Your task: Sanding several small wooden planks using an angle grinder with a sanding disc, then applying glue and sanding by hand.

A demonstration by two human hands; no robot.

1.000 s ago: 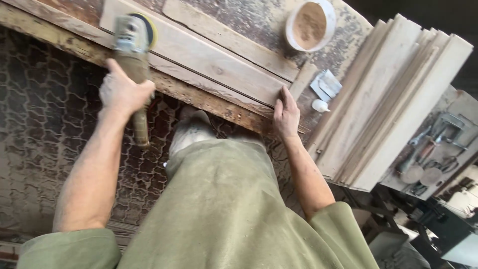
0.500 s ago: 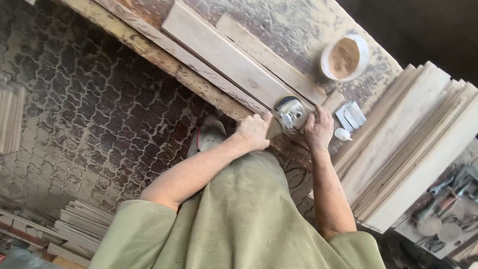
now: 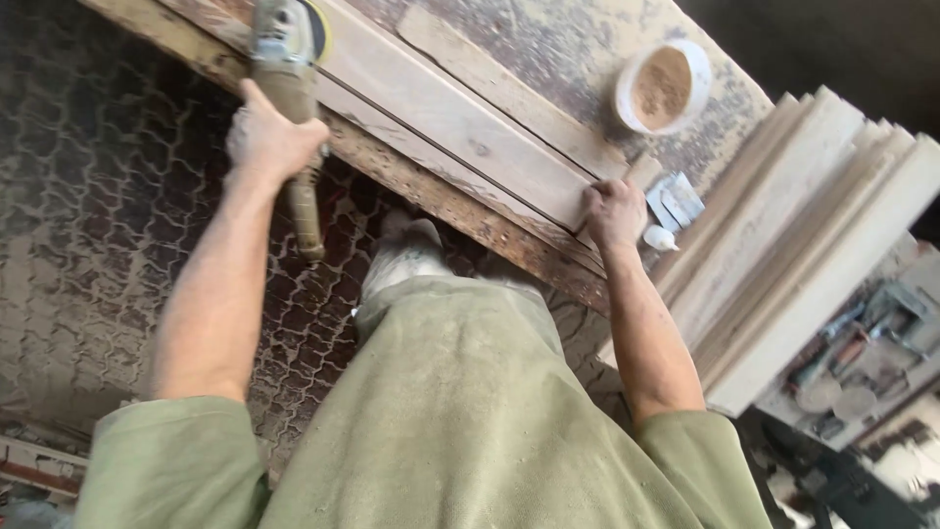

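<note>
Running the sander [image 3: 287, 39] along the long board [image 3: 460, 147] lying on the worktop [image 3: 548, 44], left hand [image 3: 269, 137] clamped on its handle, right hand [image 3: 614, 211] pressing flat on the board's near end; best keeping the disc level, pressure light and even

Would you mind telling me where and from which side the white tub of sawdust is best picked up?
Grip the white tub around its round wall, coming from above and its near side. It stands upright and open on the workbench, so a level side grip likely keeps the sawdust in. The stacked boards crowd its right, and a wooden strip lies to its left.
</note>
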